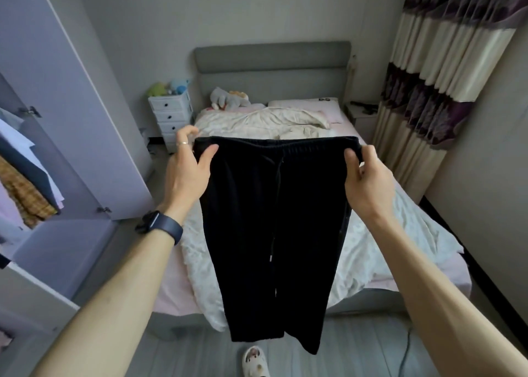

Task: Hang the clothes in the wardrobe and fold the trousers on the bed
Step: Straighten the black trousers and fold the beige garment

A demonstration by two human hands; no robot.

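Black trousers [274,233] with an elastic waistband and drawstring hang full length in the air at the foot of the bed [394,233]. My left hand [188,170] pinches the left end of the waistband with thumb in front. My right hand [368,176] grips the right end. The trouser legs hang down past the bed's front edge to just above the floor. The wardrobe [51,136] stands open at the left, with several garments [25,182] hanging inside.
A crumpled white quilt [263,122] and pink pillow [305,105] lie on the bed, plush toys at the headboard. A white drawer unit [171,119] stands left of the bed. Striped curtains [437,85] hang at right. A slipper [255,362] is on the floor below.
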